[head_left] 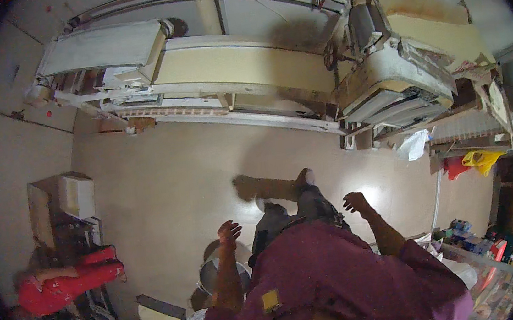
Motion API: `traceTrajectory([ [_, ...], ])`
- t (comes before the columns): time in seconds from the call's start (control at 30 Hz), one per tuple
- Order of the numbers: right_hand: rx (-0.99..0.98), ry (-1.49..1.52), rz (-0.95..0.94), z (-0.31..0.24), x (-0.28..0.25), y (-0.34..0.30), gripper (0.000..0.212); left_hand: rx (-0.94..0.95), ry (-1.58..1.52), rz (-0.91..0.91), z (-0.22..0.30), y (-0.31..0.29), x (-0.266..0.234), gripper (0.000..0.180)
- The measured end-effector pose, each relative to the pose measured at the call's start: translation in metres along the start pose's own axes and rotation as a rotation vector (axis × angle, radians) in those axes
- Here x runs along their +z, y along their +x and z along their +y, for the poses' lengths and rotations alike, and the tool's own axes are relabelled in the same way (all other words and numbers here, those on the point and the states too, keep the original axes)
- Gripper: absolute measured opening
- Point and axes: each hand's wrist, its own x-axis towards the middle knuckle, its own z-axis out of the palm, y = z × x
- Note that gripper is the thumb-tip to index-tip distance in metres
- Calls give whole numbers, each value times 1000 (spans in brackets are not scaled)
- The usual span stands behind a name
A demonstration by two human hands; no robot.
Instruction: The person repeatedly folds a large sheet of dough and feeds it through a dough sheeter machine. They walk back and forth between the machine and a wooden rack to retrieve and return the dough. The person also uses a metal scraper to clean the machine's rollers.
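- Currently, with twelve o'clock straight ahead of the wearer, the bare left hand [229, 231] is raised at ten o'clock, its fingers loosely curled with a moderate gap; I see nothing in its grasp.
- The bare right hand [356, 203] hangs at one o'clock, fingers bent and partly spread, holding nothing I can make out.
- Nearest the left hand, at nine o'clock, stands a round grey object with a pale rim [206, 274]; the forearm partly covers it, so I cannot tell its kind.
- Nearest the right hand are the wearer's dark trousers [315, 204], below a loose maroon shirt [345, 270].
- Ahead, a long bench-like machine with a cream panel [239, 64] spans eleven to twelve o'clock, well apart from both hands.
- At one o'clock sits a bulky machine with a rounded off-white housing [379, 73].
- A bright yellow plastic bag [483, 161] hangs at two o'clock, beside a red one.
- Past three o'clock is a glass-sided counter [504, 280] with small boxes on top.
- Bright red fabric [87, 281] shows at nine o'clock, well beyond the grey object.
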Motion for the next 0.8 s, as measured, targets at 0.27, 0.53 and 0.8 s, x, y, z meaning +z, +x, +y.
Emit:
traceTrajectory([
  [0.27, -50, 25, 29, -16, 18, -6, 34, -66, 7, -3, -12, -2, -24, 39],
  [0.53, 64, 3, 66, 24, 5, -36, 33, -56, 90, -23, -2, -6, -12, 39],
  [0.8, 44, 198, 90, 89, -24, -43, 31, -25, 108, -89, 11, -3, 35, 33],
])
